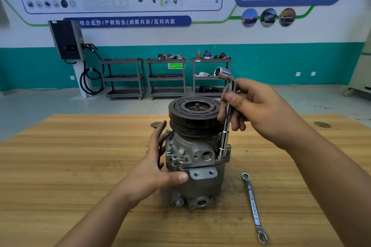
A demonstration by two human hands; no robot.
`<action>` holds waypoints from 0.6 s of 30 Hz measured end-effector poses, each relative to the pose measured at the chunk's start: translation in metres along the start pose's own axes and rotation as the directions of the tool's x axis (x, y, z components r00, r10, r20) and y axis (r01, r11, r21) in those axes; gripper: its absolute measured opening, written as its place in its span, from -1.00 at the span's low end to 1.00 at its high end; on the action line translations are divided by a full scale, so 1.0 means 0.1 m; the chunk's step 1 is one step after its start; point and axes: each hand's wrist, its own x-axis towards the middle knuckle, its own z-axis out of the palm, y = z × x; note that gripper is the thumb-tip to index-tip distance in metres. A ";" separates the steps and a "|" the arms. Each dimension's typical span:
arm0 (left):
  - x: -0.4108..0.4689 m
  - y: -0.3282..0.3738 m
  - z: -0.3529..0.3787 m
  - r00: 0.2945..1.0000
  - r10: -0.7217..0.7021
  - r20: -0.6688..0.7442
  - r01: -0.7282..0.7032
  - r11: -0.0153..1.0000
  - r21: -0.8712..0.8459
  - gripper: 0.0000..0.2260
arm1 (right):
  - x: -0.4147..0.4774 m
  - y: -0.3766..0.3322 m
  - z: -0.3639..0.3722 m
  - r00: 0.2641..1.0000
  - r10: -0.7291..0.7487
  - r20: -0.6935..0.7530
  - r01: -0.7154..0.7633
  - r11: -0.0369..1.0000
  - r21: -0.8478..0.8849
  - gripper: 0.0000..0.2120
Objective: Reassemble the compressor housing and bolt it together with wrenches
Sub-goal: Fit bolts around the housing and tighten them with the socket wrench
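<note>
Steadies the compressor housing (195,158), upright at the middle of the desk (80,166), with left hand (158,170) open, flat against its side. Grips an L-shaped socket wrench (225,122) in curled right hand (255,110), lower socket down on the housing's flange. Lying just right: a ring spanner (254,206).

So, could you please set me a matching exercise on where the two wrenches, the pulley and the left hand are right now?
Things:
1. L-wrench
2. spanner
3. pulley
4. left hand

Places:
a. flat on the table, right of the compressor
b. on top of the compressor
c. upright, gripped by the right hand
d. pressed against the compressor's left side

Pairs: 1-c; 2-a; 3-b; 4-d
</note>
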 end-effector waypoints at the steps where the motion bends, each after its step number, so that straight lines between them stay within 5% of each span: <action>1: -0.01 0.02 0.05 0.999 0.002 -0.034 -0.002 1.000 0.013 0.14 | 0.00 -0.01 -0.01 1.000 0.015 0.013 -0.015 1.000 0.003 -0.85; 7: -0.03 0.07 0.33 0.981 0.080 -0.177 -0.059 0.991 0.123 0.07 | -0.04 -0.04 0.00 0.998 0.053 0.041 -0.055 0.997 0.052 -0.84; 12: -0.07 0.12 0.48 0.955 0.065 -0.291 -0.031 0.992 0.122 0.20 | -0.04 -0.03 0.07 0.998 0.042 -0.051 -0.037 0.996 0.085 -0.85; 18: -0.12 0.14 0.80 0.846 0.074 -0.528 0.069 0.967 0.246 0.04 | 0.00 0.00 0.16 0.983 0.064 -0.173 -0.054 0.997 0.063 -0.91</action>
